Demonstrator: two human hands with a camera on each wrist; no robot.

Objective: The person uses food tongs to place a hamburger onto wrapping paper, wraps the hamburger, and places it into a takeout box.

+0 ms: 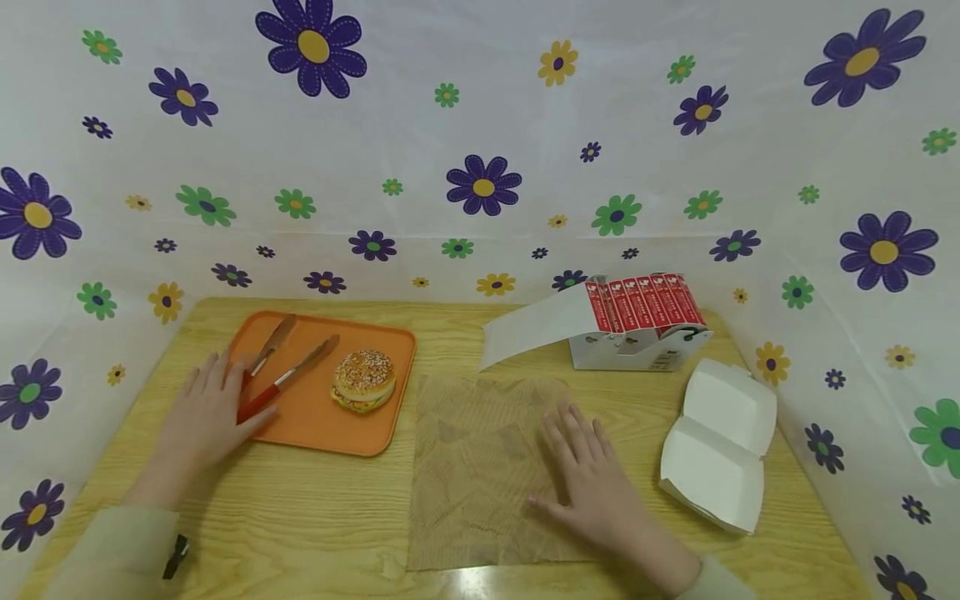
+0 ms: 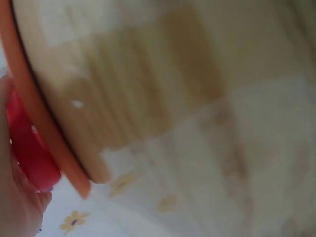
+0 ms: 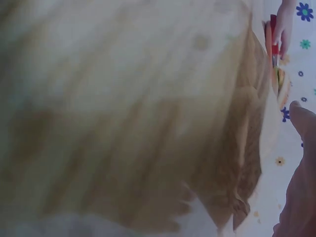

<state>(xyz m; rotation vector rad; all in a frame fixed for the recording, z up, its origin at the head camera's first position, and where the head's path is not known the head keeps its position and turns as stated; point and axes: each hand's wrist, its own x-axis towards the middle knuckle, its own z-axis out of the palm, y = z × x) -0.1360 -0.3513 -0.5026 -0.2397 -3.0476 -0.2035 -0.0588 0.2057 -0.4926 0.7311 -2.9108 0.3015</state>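
My left hand lies at the left edge of an orange tray, fingers fairly straight, right beside the red handles of a pair of tongs. The tongs' metal arms spread apart across the tray. In the left wrist view a red handle shows next to the fingers. On the tray's right side sits a burger with a seeded bun. My right hand is spread over the right part of a brown paper sheet, its fingers straight and holding nothing.
At the right stands an open white clamshell box. Behind the paper is a white carton of red packets, its long white flap reaching left. Flower-printed white sheeting surrounds the wooden table.
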